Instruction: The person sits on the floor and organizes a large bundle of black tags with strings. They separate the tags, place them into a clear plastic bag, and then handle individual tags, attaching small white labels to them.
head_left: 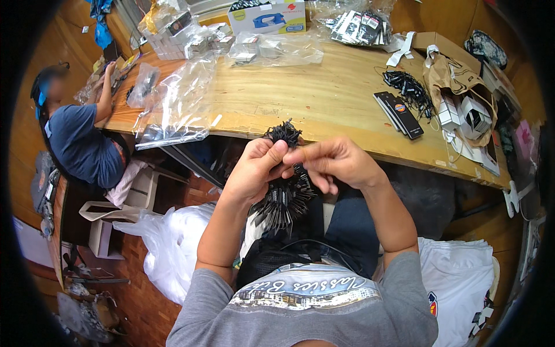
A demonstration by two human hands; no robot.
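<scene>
My left hand (pixel 254 168) is closed round a thick bundle of black tag strings (pixel 282 205), above my lap and just in front of the table edge. Their bunched tops stick up over its thumb and index finger, while the long ends fan out below the fist. Right beside the left thumb is my right hand (pixel 341 163), its thumb and index finger pinched together. What is between those fingertips, if anything, is too small to make out. The right hand's other fingers are loosely curled.
On the wooden table (pixel 260 92) lie black hang tags (pixel 398 114), more black strings (pixel 411 89), clear plastic bags (pixel 184 104) and a printed box (pixel 267 18). A brown paper bag (pixel 454 75) stands at the right. Another person (pixel 87 136) works at the left.
</scene>
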